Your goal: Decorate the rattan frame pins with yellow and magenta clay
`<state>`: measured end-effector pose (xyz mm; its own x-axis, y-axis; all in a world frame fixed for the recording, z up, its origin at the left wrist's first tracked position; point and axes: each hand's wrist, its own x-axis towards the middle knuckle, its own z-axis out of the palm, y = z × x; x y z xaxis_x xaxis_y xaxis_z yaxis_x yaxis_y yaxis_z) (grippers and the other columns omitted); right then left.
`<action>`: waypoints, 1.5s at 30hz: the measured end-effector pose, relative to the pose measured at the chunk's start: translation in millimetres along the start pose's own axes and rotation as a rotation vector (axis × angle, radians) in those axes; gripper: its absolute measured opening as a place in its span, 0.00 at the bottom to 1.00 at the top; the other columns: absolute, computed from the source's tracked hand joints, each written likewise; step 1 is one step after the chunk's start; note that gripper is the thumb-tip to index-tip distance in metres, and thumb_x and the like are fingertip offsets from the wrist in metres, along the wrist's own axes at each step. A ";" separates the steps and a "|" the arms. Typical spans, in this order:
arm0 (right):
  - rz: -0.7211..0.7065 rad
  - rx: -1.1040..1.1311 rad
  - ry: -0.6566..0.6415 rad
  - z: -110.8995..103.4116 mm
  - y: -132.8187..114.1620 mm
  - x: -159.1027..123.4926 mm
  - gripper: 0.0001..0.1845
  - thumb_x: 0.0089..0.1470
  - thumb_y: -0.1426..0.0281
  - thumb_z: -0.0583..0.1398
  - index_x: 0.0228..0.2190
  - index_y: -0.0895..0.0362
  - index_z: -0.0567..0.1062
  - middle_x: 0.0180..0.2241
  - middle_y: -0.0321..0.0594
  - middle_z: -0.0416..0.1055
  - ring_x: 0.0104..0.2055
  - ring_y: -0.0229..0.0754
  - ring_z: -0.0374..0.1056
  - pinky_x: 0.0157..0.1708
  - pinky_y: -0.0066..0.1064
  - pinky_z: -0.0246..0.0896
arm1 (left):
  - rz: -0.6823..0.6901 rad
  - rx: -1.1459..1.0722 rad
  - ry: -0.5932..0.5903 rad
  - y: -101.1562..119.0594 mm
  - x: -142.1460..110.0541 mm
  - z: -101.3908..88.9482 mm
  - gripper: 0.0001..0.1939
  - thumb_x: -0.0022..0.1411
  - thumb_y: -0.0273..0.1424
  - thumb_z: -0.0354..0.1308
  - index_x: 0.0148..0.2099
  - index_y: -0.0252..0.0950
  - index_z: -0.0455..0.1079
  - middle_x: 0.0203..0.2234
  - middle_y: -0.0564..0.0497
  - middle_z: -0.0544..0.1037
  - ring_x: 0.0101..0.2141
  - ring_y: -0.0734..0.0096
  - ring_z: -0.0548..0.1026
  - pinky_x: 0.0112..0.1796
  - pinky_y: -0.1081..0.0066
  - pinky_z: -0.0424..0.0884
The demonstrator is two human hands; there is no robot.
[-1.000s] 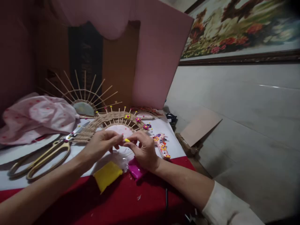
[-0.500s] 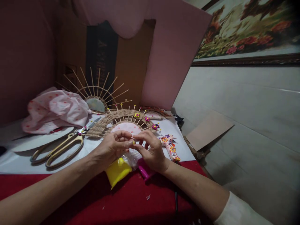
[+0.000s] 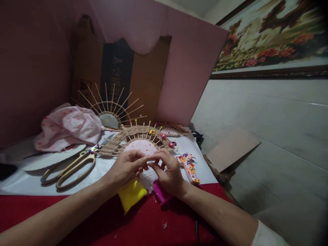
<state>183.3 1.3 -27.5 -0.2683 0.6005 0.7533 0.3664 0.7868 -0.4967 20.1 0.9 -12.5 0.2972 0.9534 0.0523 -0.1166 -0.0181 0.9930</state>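
Observation:
My left hand (image 3: 129, 165) and my right hand (image 3: 167, 171) meet fingertip to fingertip above the table's front edge. Both are closed in a pinch, and whatever lies between the fingers is hidden. Just behind them rests a woven half-round piece (image 3: 123, 136) with a pink dotted centre, thin sticks tipped with yellow and pink beads, and small flower shapes on its right side. Below my left hand lies a yellow packet of soft clay-like material (image 3: 132, 194). A magenta packet (image 3: 160, 192) is partly covered by my right hand.
Gold-handled scissors (image 3: 69, 171) lie at the left beside a bundled dotted cloth (image 3: 70, 126). A stick frame (image 3: 109, 119) leans against the cardboard (image 3: 146, 78) behind. Right of my hands is a flower-patterned, giraffe-like figure (image 3: 190, 169). A red cloth (image 3: 97, 218) covers the front.
The whole view has shifted, so things sit slightly lower and further right. A small yellow bit seen between my fingertips earlier is now out of sight. My hands stay together.

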 end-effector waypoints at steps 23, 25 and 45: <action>-0.040 0.033 -0.040 -0.9 -0.9 -1.0 0.07 0.54 0.72 0.60 0.38 0.56 0.73 0.35 0.41 0.68 0.33 0.37 0.66 0.29 0.30 0.67 | 0.088 0.078 0.087 0.2 0.1 -2.9 0.22 0.54 0.47 0.57 0.21 0.33 0.68 0.12 0.56 0.64 0.15 0.79 0.58 0.18 0.77 0.52; -0.044 0.035 -0.035 -1.3 -1.3 -0.6 0.07 0.54 0.71 0.60 0.37 0.57 0.73 0.35 0.41 0.68 0.32 0.37 0.66 0.29 0.30 0.67 | 0.091 0.066 0.088 -1.3 1.0 -3.4 0.18 0.52 0.45 0.60 0.26 0.32 0.72 0.15 0.54 0.69 0.17 0.78 0.62 0.19 0.77 0.56; -0.073 -0.019 0.033 -2.9 -1.7 1.3 0.05 0.56 0.72 0.58 0.36 0.56 0.73 0.33 0.41 0.70 0.37 0.40 0.67 0.30 0.31 0.67 | 0.171 0.014 0.150 2.3 -0.1 -0.7 0.15 0.43 0.38 0.68 0.24 0.34 0.67 0.17 0.56 0.69 0.19 0.79 0.63 0.21 0.77 0.58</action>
<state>184.9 0.4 -24.4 -0.2658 0.5366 0.8009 0.3639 0.8252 -0.4321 19.1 0.9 -10.4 0.1301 0.9702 0.2046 -0.1398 -0.1863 0.9725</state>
